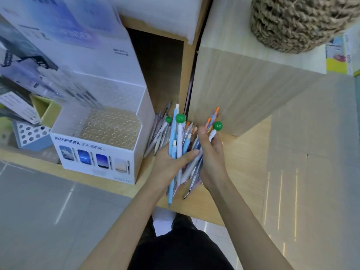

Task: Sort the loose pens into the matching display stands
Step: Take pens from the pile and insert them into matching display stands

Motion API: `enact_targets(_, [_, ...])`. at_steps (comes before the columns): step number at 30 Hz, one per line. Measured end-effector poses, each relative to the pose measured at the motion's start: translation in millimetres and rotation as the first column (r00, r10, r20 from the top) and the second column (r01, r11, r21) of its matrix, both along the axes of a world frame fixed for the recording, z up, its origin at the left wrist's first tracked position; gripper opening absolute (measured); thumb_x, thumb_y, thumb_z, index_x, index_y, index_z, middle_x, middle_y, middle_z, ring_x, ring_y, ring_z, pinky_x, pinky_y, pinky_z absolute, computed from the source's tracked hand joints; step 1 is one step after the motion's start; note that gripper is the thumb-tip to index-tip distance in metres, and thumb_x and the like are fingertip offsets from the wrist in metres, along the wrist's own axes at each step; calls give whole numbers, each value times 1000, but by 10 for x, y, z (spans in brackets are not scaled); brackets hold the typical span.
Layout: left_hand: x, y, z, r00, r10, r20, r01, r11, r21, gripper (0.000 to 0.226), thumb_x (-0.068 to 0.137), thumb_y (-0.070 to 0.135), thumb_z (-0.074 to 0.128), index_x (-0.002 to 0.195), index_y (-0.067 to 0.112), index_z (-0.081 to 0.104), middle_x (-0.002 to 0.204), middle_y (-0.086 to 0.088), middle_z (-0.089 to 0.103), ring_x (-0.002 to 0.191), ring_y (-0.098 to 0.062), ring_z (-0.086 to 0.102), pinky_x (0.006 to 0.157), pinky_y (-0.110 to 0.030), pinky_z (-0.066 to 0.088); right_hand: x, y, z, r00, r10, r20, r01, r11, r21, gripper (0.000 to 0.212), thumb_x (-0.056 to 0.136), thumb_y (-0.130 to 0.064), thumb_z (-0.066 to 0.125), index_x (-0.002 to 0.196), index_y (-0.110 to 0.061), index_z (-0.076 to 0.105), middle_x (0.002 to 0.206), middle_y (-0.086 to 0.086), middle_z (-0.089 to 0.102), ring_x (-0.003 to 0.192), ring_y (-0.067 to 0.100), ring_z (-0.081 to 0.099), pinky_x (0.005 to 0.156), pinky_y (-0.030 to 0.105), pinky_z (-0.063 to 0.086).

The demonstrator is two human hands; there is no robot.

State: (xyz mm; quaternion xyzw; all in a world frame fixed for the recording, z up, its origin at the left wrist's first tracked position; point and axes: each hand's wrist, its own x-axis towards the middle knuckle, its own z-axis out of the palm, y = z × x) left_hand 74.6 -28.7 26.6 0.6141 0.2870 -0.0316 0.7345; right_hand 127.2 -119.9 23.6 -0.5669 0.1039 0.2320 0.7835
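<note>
- Plastic pens (pixel 180 141) of several kinds, blue, white, grey and orange-tipped, sit in one mixed bundle just right of the white stand (pixel 97 164), and both my hands are clamped on it.
- My left hand (pixel 169 160) wraps the side of the bundle nearer the stand with the thumb laid across the front. My right hand (pixel 211 152) curls round the far side.
- I judge the grip loose for so many smooth barrels. If either hand lets go to pick one out, the rest could slide down and scatter.
- One long blue pen (pixel 171 184) already hangs lowest, its tip past the edge of the wooden shelf (pixel 245 172) the stand sits on. A slip there means a drop to the floor (pixel 48 201) below the stand.
- Three pens carry green balls (pixel 180 118) on top. They look top-heavy, so they may tip sideways and lever their neighbours out.
- A few pale pens (pixel 156 131) fan toward the stand's right wall. I cannot tell whether I hold them or they lie on the shelf, and a nudge could roll them off.
- The stand's front tier is a grid of small round holes (pixel 109 129). Poking a pen in one-handed could miss or shove the light cardboard along.
- A blue holed stand (pixel 31 135) sits left of the white one, so a hasty choice puts a pen in the wrong home.
</note>
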Motion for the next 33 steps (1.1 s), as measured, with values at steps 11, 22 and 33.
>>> enact_targets(11, [-530, 618, 336, 987, 158, 23, -159, 985, 67, 27, 66, 38, 73, 79, 16, 65, 66, 1, 66, 63, -11, 62, 60, -23, 51, -368, 713, 278, 936, 336, -108, -330, 941, 75, 64, 72, -62, 52, 123, -23, 60, 116, 1, 68, 100, 15, 68, 79, 31, 58])
enact_targets(22, [-1255, 1871, 518, 945, 321, 62, -325, 944, 57, 29, 80, 13, 73, 56, 23, 61, 46, 11, 58, 47, -2, 56, 49, -14, 42, -1117, 2064, 526, 882, 448, -148, -429, 892, 144, 46, 85, -57, 45, 113, -26, 65, 107, 1, 71, 97, 14, 68, 86, 32, 55])
enact_targets(33, [-1798, 3210, 438, 941, 324, 94, -317, 945, -77, 10, 75, 13, 76, 81, 20, 71, 81, 3, 74, 82, -12, 70, 72, -20, 55, -1654, 3375, 494, 853, 522, 13, -519, 844, 135, 28, 98, -37, 40, 121, -29, 55, 124, -5, 63, 106, 8, 62, 91, 28, 50])
